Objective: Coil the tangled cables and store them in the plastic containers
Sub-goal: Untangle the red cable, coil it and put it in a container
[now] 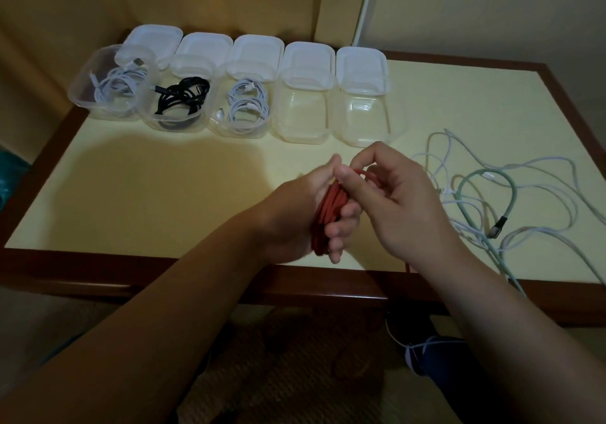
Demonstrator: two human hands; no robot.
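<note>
Holding a red cable (329, 213) coiled in my left hand (305, 213), I have those fingers (341, 226) curled round the loops above the desk (164, 177) near its front edge. My right hand (393, 190) pinches the top strand between thumb and forefinger. Five plastic containers (303, 112) line the back; three hold coiled cables. Tangled white and green cables (492, 190) lie at right.
</note>
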